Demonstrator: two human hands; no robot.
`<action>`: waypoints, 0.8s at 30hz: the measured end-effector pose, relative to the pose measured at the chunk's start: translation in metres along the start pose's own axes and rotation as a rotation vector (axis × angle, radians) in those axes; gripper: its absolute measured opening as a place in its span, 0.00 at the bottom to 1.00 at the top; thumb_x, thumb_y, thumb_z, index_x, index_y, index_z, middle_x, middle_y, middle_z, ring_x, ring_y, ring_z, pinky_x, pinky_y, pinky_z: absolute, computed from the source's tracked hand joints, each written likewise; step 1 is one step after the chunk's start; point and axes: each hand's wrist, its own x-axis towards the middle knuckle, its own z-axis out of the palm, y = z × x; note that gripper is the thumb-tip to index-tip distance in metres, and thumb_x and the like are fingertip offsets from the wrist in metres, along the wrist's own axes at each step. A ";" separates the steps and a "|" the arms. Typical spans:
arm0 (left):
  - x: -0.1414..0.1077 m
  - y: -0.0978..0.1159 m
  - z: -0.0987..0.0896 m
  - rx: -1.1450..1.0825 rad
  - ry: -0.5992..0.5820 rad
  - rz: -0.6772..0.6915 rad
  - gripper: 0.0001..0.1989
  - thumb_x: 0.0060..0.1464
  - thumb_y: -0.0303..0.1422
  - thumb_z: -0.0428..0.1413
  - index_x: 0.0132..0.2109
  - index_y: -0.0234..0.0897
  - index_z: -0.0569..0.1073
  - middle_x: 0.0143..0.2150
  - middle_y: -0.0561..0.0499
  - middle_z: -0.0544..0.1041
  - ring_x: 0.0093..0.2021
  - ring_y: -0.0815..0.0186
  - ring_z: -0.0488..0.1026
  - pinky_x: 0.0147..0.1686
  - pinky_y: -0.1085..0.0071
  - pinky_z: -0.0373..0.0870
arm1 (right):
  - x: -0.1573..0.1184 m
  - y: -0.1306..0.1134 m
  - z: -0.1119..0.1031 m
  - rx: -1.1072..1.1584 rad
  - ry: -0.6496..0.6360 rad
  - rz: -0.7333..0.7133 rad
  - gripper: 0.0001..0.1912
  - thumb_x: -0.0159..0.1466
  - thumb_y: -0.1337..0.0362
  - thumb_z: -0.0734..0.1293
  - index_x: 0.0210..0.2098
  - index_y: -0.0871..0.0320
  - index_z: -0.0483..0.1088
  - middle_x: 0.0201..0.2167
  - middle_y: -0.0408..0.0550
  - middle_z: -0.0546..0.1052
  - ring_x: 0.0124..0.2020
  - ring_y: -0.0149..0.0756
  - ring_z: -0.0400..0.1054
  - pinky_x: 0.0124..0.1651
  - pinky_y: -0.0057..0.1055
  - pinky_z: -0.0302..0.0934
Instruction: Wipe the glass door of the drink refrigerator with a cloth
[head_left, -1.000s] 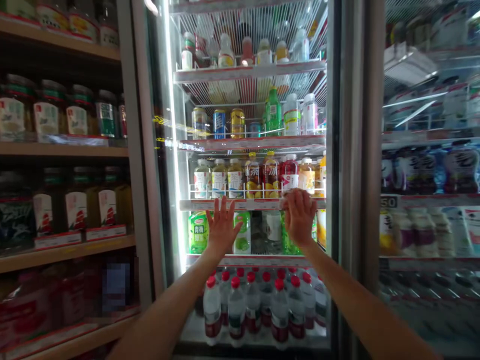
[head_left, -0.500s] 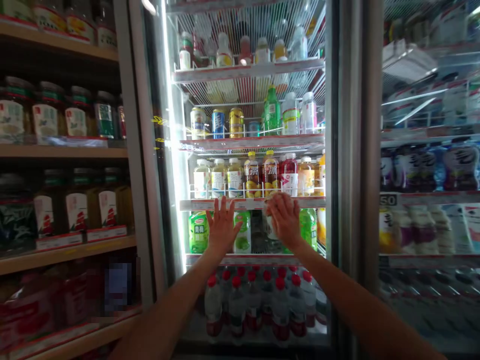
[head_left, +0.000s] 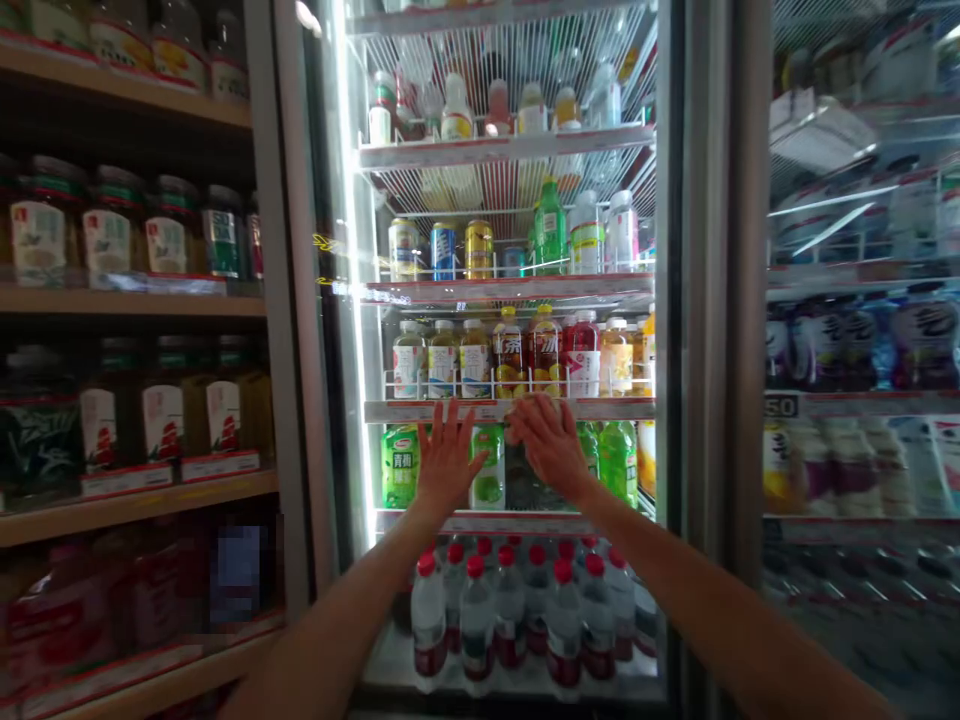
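Note:
My left hand (head_left: pixel 447 462) is raised flat with its fingers spread, in front of the lower shelves of a lit drinks fridge. It appears to rest against the glass door (head_left: pixel 420 300), which carries faint reflections. Just to its right, my right hand (head_left: pixel 551 448) is bent over a pale, crumpled cloth (head_left: pixel 511 430), mostly hidden under the fingers. Both hands are level with a white shelf rail (head_left: pixel 615 409). Behind them stand green drink bottles (head_left: pixel 400 468); above the rail is a row of tea and juice bottles (head_left: pixel 546 350).
Red-capped bottles (head_left: pixel 476 620) stand at the fridge bottom. Cans (head_left: pixel 478 250) and other bottles fill the upper shelves. On the left are wooden shelves (head_left: pixel 135 302) of jars and bottles. A metal door frame (head_left: pixel 712 300) separates another stocked fridge on the right.
My right hand has slid left with the cloth, closer to my left hand. The left hand stays in nearly the same place. The whole view has shifted slightly.

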 end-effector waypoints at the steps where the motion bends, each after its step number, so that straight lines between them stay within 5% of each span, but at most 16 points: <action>1: -0.001 -0.004 -0.002 0.003 -0.009 0.027 0.32 0.55 0.44 0.49 0.64 0.39 0.52 0.67 0.41 0.47 0.67 0.51 0.40 0.61 0.46 0.42 | -0.001 -0.003 0.000 0.013 -0.040 -0.069 0.24 0.62 0.68 0.58 0.58 0.52 0.59 0.61 0.45 0.62 0.66 0.41 0.41 0.64 0.49 0.36; 3: -0.004 -0.016 -0.005 0.008 -0.038 0.099 0.32 0.55 0.43 0.50 0.64 0.41 0.53 0.67 0.43 0.48 0.67 0.52 0.41 0.61 0.48 0.44 | 0.004 0.003 -0.001 0.008 -0.043 -0.089 0.24 0.63 0.68 0.58 0.58 0.51 0.59 0.61 0.45 0.62 0.66 0.39 0.41 0.65 0.48 0.35; 5: -0.007 -0.027 -0.008 0.014 -0.067 0.165 0.30 0.55 0.42 0.50 0.64 0.44 0.53 0.67 0.45 0.49 0.67 0.54 0.42 0.61 0.49 0.44 | 0.017 0.021 -0.002 -0.034 0.052 0.049 0.23 0.64 0.67 0.57 0.58 0.53 0.58 0.61 0.47 0.61 0.66 0.40 0.39 0.64 0.49 0.35; 9: -0.015 -0.039 -0.011 0.036 -0.052 0.110 0.29 0.56 0.42 0.49 0.63 0.40 0.55 0.67 0.43 0.49 0.67 0.54 0.44 0.61 0.50 0.45 | 0.041 0.039 -0.002 -0.070 0.149 0.226 0.23 0.64 0.66 0.56 0.59 0.56 0.58 0.62 0.51 0.59 0.66 0.42 0.38 0.64 0.51 0.35; 15: -0.020 -0.044 -0.011 0.053 -0.015 -0.013 0.31 0.56 0.43 0.48 0.63 0.32 0.55 0.66 0.37 0.49 0.67 0.52 0.43 0.60 0.49 0.48 | 0.010 -0.006 -0.001 0.038 -0.085 -0.220 0.23 0.62 0.68 0.60 0.57 0.52 0.61 0.60 0.45 0.62 0.65 0.42 0.45 0.65 0.49 0.36; 17: -0.020 -0.049 -0.012 0.068 -0.006 -0.011 0.31 0.56 0.43 0.47 0.63 0.32 0.55 0.67 0.37 0.49 0.67 0.52 0.43 0.61 0.49 0.47 | 0.013 -0.007 0.000 0.048 -0.095 -0.258 0.23 0.62 0.68 0.60 0.56 0.52 0.61 0.60 0.45 0.62 0.64 0.41 0.46 0.65 0.49 0.37; 22: -0.019 -0.056 -0.011 0.078 -0.021 0.007 0.32 0.56 0.43 0.48 0.63 0.31 0.55 0.67 0.37 0.48 0.67 0.53 0.42 0.61 0.50 0.46 | 0.062 0.015 0.004 -0.012 0.071 0.085 0.22 0.63 0.67 0.58 0.58 0.56 0.60 0.61 0.50 0.60 0.66 0.43 0.40 0.64 0.52 0.37; 24: -0.019 -0.056 -0.010 0.072 -0.024 -0.002 0.33 0.56 0.44 0.48 0.63 0.29 0.55 0.66 0.36 0.48 0.67 0.52 0.42 0.61 0.50 0.46 | 0.064 0.010 0.006 -0.010 0.053 0.074 0.23 0.64 0.67 0.57 0.58 0.55 0.59 0.62 0.50 0.59 0.66 0.43 0.40 0.64 0.52 0.36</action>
